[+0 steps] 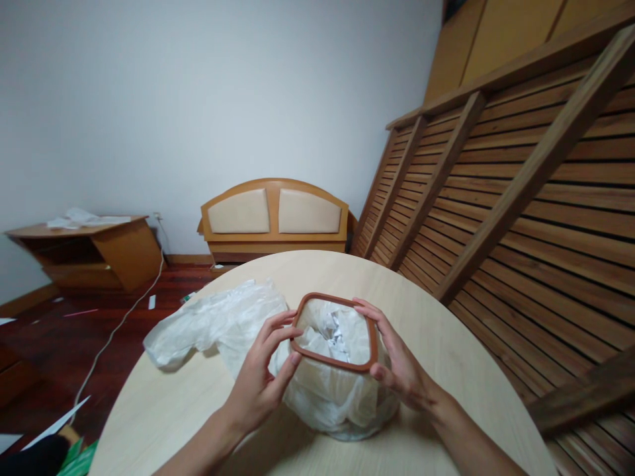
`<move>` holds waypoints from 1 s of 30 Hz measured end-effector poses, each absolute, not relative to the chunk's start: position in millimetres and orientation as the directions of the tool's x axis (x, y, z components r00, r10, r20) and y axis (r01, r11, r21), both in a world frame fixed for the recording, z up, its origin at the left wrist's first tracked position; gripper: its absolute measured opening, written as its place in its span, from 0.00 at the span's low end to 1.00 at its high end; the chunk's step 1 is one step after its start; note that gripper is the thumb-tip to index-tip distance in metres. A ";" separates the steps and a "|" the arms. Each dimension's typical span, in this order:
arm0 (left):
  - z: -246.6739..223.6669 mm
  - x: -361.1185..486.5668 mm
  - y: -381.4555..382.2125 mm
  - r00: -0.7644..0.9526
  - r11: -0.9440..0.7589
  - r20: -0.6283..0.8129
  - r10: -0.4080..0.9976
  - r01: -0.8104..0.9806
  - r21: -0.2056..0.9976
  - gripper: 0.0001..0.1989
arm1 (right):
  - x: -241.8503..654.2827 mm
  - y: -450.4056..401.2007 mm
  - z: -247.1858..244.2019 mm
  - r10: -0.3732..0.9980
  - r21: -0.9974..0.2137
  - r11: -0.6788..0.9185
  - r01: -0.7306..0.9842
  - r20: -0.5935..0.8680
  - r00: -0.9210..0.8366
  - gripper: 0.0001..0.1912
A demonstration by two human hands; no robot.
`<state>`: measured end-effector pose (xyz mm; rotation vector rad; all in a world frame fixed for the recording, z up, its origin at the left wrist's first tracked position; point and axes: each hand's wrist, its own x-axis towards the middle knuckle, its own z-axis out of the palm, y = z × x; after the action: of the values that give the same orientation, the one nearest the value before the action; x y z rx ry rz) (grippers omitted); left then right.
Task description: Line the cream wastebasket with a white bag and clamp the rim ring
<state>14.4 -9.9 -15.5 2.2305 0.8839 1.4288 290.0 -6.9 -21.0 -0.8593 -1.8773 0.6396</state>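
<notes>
At the bottom centre of the frame, the person's 2 bare hands flank a container (342, 406) wrapped in thin, whitish, translucent plastic, which stands on a round pale wooden table (426, 317). The left hand (262, 370) grips the left side of the container's brown rim (332, 359), its fingers reaching over the edge and its thumb at the near left corner. The right hand (399, 357) grasps the right side of the same rim, fingertips at the far corner and thumb at the near corner. The rim is a rounded rectangle, and inside it lie crumpled white and grey scraps (336, 334). Left of the container, a loose stretch of similar plastic (218, 320) spreads across the table toward its left edge; whether it joins the wrapping is hidden behind the left hand. In the lower left corner, something green (77, 459) shows beside the table. Past it, a pale cord (116, 329) runs over the dark red floor (59, 360) toward a wooden cabinet (129, 254) topped with white papers (84, 218). Along the right side leans a slatted wooden panel (496, 231). At mid-frame, a headboard with 2 cream pads (238, 213) stands before a pale wall (248, 86).
</notes>
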 end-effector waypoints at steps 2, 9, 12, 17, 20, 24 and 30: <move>-15.4 13.9 -8.9 0.305 -0.740 0.675 0.672 0.314 0.595 0.16 | 289.5 -7.4 -20.6 0.790 -0.740 0.608 0.287 0.532 -0.304 0.46; -16.2 12.1 -8.7 0.309 -0.721 0.652 0.693 0.312 0.619 0.19 | 291.8 -8.2 -20.0 0.800 -0.763 0.591 0.263 0.511 -0.314 0.46; -15.5 12.1 -7.8 0.308 -0.714 0.645 0.700 0.311 0.627 0.19 | 291.8 -6.7 -19.1 0.793 -0.758 0.600 0.257 0.521 -0.316 0.46; -14.6 11.5 -7.7 0.307 -0.711 0.641 0.703 0.306 0.633 0.19 | 291.7 -7.0 -17.7 0.777 -0.723 0.624 0.296 0.538 -0.325 0.45; -14.2 11.2 -8.8 0.310 -0.703 0.631 0.711 0.301 0.644 0.18 | 291.9 -8.1 -18.1 0.782 -0.714 0.621 0.323 0.532 -0.325 0.45; -14.5 12.2 -9.6 0.301 -0.686 0.617 0.727 0.290 0.667 0.18 | 291.3 -8.5 -18.9 0.783 -0.712 0.619 0.330 0.533 -0.320 0.45; -16.0 14.3 -11.9 0.287 -0.663 0.599 0.748 0.271 0.698 0.18 | 290.0 -9.5 -17.2 0.774 -0.700 0.631 0.334 0.542 -0.327 0.43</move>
<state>14.3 -11.9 -16.0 2.0942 0.9109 1.3571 290.0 -9.5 -17.2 -0.8772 -1.9176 0.5914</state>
